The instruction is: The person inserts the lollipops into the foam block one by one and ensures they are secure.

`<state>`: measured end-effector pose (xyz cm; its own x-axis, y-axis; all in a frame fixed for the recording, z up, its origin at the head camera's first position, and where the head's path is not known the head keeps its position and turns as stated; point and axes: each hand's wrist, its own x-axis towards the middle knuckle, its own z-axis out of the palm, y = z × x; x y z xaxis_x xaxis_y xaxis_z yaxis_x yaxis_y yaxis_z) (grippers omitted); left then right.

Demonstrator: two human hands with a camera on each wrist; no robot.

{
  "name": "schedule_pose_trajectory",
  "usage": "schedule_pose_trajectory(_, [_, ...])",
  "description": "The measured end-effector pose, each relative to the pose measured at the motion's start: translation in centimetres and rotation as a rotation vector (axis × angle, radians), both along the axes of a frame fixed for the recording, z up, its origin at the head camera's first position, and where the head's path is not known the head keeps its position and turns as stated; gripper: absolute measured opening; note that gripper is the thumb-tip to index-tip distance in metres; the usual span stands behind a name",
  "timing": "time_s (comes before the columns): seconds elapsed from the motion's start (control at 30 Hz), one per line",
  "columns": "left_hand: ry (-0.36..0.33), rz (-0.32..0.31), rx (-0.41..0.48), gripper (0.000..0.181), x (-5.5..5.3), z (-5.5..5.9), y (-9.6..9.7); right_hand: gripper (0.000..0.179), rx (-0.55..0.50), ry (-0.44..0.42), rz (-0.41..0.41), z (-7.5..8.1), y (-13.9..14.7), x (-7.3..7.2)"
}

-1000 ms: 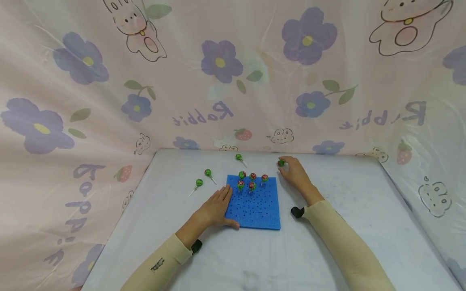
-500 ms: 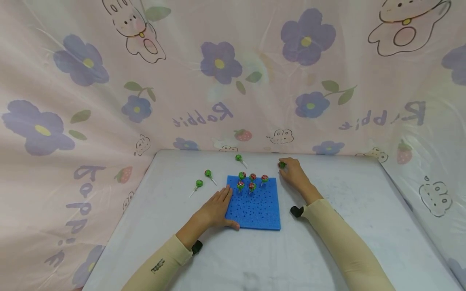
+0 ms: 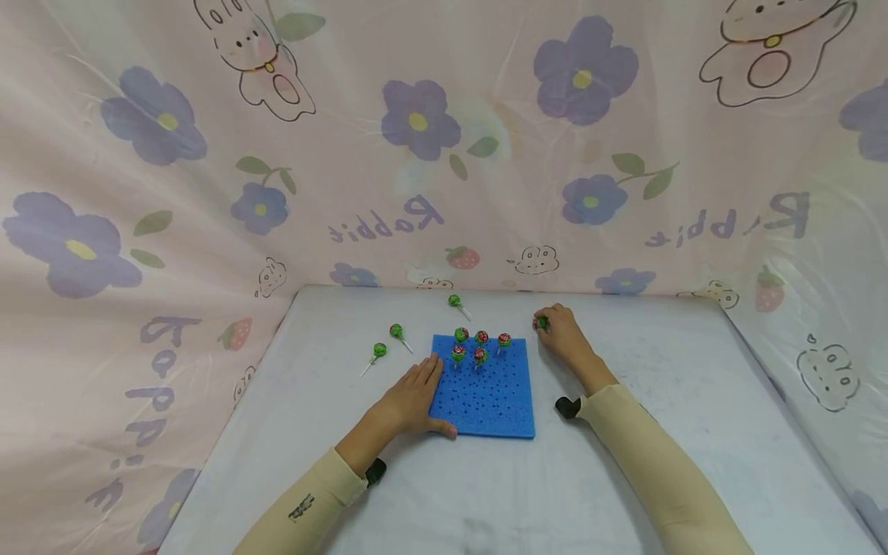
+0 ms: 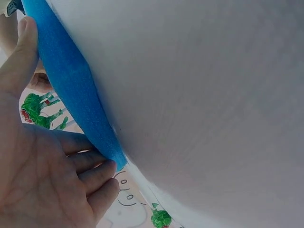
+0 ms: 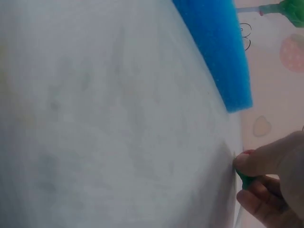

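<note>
My left hand (image 3: pixel 409 397) rests along the left edge of a square blue foam board (image 3: pixel 486 405) dotted with small holes. Its fingers lie straight against the side, with the thumb at the front corner. Several lollipops (image 3: pixel 481 354) in green and red wrappers stand upright in the back part of the board. Beyond the board's back right corner, my right hand (image 3: pixel 563 331) pinches a green-and-red lollipop (image 3: pixel 542 323) by its head, between thumb and fingers. In the right wrist view the held lollipop (image 5: pixel 247 180) is partly covered by the fingers, low over the table.
Three loose lollipops lie on the white table (image 3: pixel 312 432): one behind the board (image 3: pixel 454 301), two to its left, a nearer lollipop (image 3: pixel 379 350) and a farther lollipop (image 3: pixel 396 331). A printed curtain (image 3: pixel 486 193) hangs along the table's back edge.
My right hand has drawn slightly toward me with the lollipop, and its fingers have shifted on the head. The left hand and the board have stayed in place.
</note>
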<state>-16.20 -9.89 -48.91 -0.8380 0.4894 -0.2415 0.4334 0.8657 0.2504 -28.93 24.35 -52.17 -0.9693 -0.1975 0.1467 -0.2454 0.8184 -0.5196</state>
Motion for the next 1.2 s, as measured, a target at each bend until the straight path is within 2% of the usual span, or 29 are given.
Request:
schedule_pose_trajectory(0.43, [-0.012, 0.004, 0.005, 0.132, 0.2, 0.1, 0.0, 0.031, -0.061, 0.075, 0.012, 0.4, -0.4, 1.5])
schedule_pose_trajectory(0.73, [-0.002, 0.008, 0.003, 0.132, 0.2, 0.1, 0.0, 0.031, -0.126, 0.154, 0.016, 1.9, -0.8, 3.0])
schedule_pose_trajectory(0.97, [-0.003, 0.010, 0.003, 0.131, 0.2, 0.1, 0.0, 0.034, -0.167, 0.222, 0.028, 2.2, -0.8, 4.1])
schedule_pose_trajectory(1.2, [0.003, 0.007, -0.003, 0.132, 0.2, 0.1, 0.0, 0.038, -0.177, 0.229, 0.030, 2.6, -0.8, 5.1])
